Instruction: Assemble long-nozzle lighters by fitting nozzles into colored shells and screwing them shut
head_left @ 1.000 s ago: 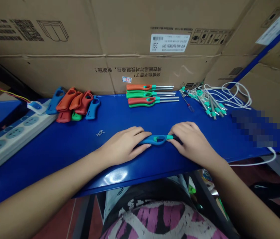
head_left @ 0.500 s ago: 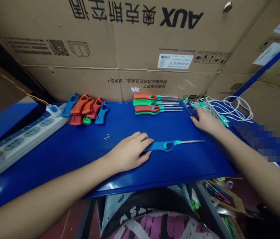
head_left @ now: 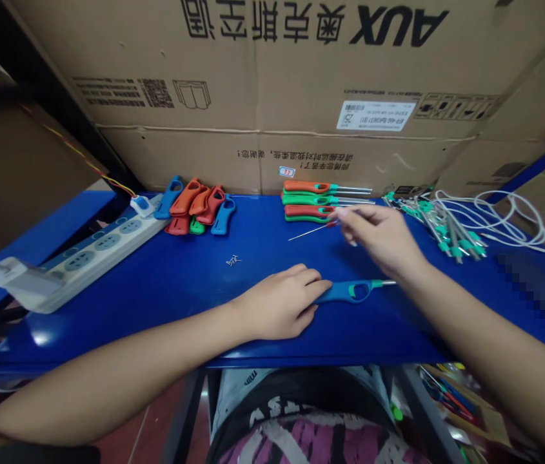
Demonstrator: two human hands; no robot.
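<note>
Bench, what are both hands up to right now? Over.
Left hand gripping blue lighter. Right hand holding screwdriver, tip pointing left. Lighter's metal rod partly hidden by right arm.

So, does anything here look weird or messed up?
The AUX lettering on the cardboard behind the table is upside down, which looks odd. Tiny metal pieces, maybe screws, lie loose without a container near the left hand.
</note>
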